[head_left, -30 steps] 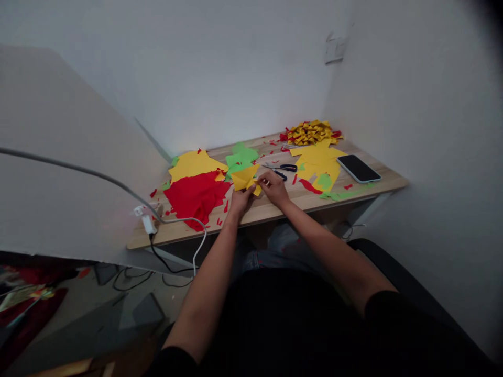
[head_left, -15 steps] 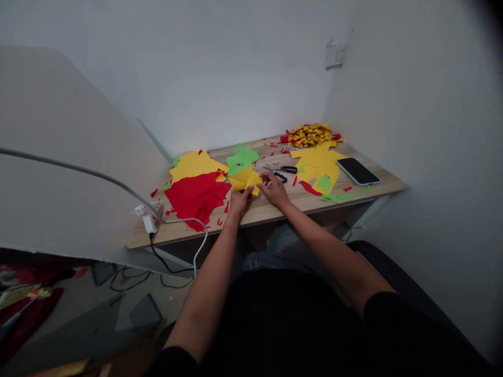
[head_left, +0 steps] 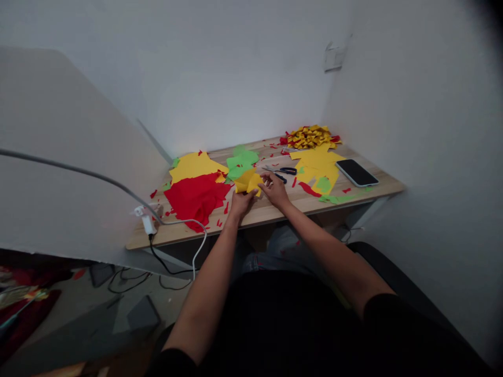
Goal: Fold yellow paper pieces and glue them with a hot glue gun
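Both hands meet over the middle of a wooden desk (head_left: 271, 209) on a small piece of yellow paper (head_left: 247, 181). My left hand (head_left: 240, 202) pinches its lower left edge. My right hand (head_left: 274, 189) grips its right side with fingers curled. The paper is lifted slightly off the desk and partly folded. Black-handled scissors (head_left: 283, 172) lie just beyond my right hand.
Red (head_left: 194, 198), yellow (head_left: 193, 164) and green (head_left: 241, 158) paper sheets lie left and behind. Cut yellow paper (head_left: 317, 162), a pile of folded yellow-red pieces (head_left: 310, 136) and a phone (head_left: 357, 172) sit right. A white charger (head_left: 147, 221) with cables hangs at the left edge. Walls close in.
The yellow paper has been turned and folded smaller between my hands. Both hands stayed in nearly the same place.
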Demonstrator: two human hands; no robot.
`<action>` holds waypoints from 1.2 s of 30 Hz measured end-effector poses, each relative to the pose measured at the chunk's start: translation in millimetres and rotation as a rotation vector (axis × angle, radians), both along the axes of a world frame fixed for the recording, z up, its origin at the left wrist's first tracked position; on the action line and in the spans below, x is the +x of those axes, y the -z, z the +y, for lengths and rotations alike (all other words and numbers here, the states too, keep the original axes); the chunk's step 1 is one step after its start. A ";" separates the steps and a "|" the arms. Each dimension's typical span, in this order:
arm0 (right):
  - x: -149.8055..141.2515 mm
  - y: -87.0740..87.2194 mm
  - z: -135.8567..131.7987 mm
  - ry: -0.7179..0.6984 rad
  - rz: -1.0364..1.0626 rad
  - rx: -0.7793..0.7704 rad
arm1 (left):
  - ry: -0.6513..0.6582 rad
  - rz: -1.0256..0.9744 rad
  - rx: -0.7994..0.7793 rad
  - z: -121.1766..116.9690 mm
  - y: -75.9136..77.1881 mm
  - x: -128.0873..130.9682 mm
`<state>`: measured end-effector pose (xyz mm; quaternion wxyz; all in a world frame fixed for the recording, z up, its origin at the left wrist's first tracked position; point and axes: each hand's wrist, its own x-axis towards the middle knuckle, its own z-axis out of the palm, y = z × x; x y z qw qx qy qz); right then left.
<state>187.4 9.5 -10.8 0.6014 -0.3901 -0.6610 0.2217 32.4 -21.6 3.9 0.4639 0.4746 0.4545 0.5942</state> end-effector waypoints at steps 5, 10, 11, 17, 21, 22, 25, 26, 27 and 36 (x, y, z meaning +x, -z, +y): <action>0.2 1.8 3.4 -0.004 0.028 -0.014 | -0.004 -0.005 -0.009 -0.6 0.8 1.4; -0.7 5.2 7.5 -0.023 0.047 -0.018 | -0.010 -0.006 -0.025 -0.4 2.8 3.4; -0.7 5.1 7.5 -0.030 0.045 -0.016 | -0.014 -0.006 -0.026 -0.1 2.7 3.4; 1.3 0.4 3.6 -0.066 0.016 0.011 | -0.036 0.001 -0.040 2.6 0.2 1.4; 0.9 -0.8 2.8 -0.067 0.028 0.009 | -0.036 -0.022 -0.013 3.2 -0.8 0.7; 0.6 -0.7 2.8 -0.067 0.032 0.007 | -0.035 -0.027 -0.007 3.4 -0.7 0.6; 0.0 -0.4 2.3 -0.058 0.042 0.004 | -0.031 -0.032 0.002 4.5 0.7 0.0; 0.0 -0.5 1.8 -0.053 0.044 0.005 | -0.029 -0.030 0.003 4.9 1.5 -0.3; 0.2 -0.6 1.3 -0.048 0.045 0.006 | -0.029 -0.027 0.003 5.3 2.2 -0.5; 0.1 -4.0 -2.8 -0.111 0.007 0.031 | -0.046 -0.057 0.009 3.6 -0.9 1.5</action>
